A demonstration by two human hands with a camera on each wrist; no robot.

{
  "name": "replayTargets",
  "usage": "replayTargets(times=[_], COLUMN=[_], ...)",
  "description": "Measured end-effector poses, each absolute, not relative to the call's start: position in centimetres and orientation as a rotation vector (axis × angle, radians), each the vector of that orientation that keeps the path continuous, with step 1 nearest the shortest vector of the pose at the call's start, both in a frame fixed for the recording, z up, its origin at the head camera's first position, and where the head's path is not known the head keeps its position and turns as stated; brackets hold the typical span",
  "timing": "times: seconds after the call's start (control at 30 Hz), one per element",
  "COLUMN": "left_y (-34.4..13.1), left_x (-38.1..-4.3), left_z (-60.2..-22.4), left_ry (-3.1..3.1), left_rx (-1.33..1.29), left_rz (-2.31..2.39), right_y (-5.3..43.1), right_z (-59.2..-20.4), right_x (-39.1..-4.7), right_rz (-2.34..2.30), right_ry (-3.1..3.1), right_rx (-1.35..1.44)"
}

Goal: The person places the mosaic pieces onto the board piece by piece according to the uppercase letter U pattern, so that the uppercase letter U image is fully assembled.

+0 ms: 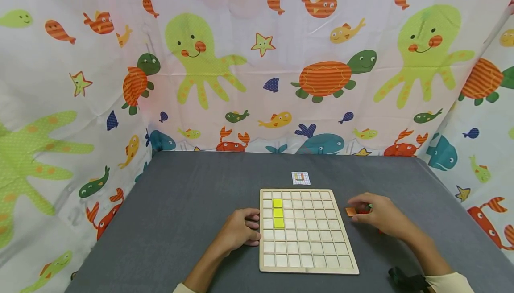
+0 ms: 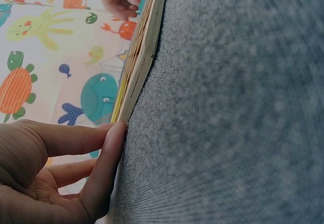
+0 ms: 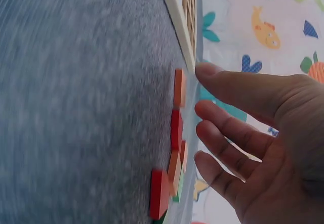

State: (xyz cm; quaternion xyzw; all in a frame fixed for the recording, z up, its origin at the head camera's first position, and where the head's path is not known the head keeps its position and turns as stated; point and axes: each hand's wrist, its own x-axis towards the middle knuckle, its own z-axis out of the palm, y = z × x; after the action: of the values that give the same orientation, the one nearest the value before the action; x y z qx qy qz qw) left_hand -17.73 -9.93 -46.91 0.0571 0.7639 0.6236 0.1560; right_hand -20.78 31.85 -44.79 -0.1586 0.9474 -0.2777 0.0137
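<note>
A wooden grid board (image 1: 313,239) lies on the grey table, with yellow square tiles (image 1: 278,212) in its second column from the left. My left hand (image 1: 238,230) is at the board's left edge, thumb and fingertips touching its side. Beside the right edge, my right hand (image 1: 373,212) hovers low over a group of loose tiles. Its thumb and fingers are apart in the right wrist view, with nothing between them. Below them show an orange tile (image 3: 179,88), a red tile (image 3: 159,193) and others partly overlapping. From the head, my hand hides most of these tiles.
A small pattern card (image 1: 300,178) with a coloured shape on a grid lies behind the board. Dark grey cloth covers the table (image 1: 192,195). A curtain (image 1: 249,83) printed with sea animals hangs around its back and sides.
</note>
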Motion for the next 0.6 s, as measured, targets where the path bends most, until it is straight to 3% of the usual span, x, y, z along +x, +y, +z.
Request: replayTargets(times=[0.6], left_y=[-9.9], left_x=[-17.7], left_z=[-46.9], left_ry=[2.188], left_rx=[0.154], left_rz=[1.791], right_y=[33.9], right_z=[-45.2], right_x=[-20.9], right_rz=[-0.703], right_ry=[2.957], right_rx=[-0.388])
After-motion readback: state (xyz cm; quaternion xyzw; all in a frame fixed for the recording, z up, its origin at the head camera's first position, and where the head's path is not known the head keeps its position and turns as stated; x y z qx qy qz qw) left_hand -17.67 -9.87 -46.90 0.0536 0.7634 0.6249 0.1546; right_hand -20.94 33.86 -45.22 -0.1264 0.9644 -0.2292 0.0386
